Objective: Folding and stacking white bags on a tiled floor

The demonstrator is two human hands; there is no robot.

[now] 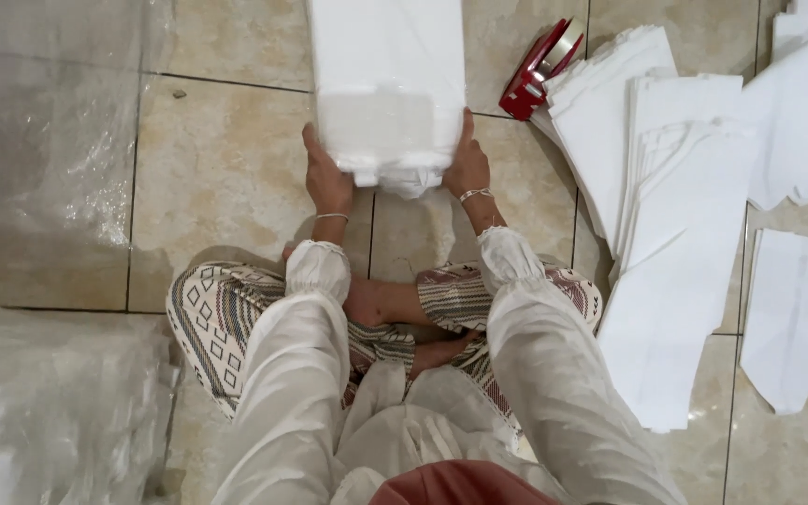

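Note:
A white bundle in clear plastic wrap [387, 84] lies on the tiled floor in front of my crossed legs. My left hand [326, 178] presses against its near left corner, and my right hand [468, 166] grips its near right corner. The fingers of both hands are closed against the bundle's folded end. Each wrist wears a thin bracelet, and white sleeves cover my arms.
A red tape dispenser [540, 67] sits on the floor right of the bundle. Several stacks of white paper sheets [675, 215] spread out at the right. Clear plastic sheeting [44, 140] covers the floor at the left, with more plastic [49, 402] at the lower left.

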